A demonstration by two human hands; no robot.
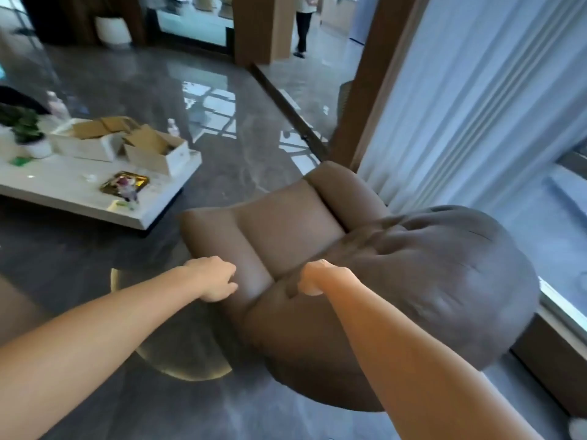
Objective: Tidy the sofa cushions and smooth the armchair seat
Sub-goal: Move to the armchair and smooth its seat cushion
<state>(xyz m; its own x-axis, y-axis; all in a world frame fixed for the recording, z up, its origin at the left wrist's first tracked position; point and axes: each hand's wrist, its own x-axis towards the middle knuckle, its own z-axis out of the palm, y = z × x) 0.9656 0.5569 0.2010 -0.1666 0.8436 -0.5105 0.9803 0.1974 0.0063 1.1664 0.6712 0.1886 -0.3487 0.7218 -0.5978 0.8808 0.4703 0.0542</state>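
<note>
A brown padded armchair [286, 230] fills the middle of the head view, with its rounded grey-brown backrest [444, 281] to the right. My left hand [214, 277] rests on the near armrest with its fingers curled, and whether it grips the fabric is not clear. My right hand [313, 279] is closed on a fold of fabric where the seat meets the backrest. The seat cushion [279, 223] lies beyond both hands. No sofa is in view.
A low white coffee table [79, 198] stands to the left with open cardboard boxes [155, 150], a potted plant [25, 131] and a gold tray [125, 182]. White curtains [460, 90] hang on the right. Glossy grey floor surrounds the chair. A person [303, 23] stands far back.
</note>
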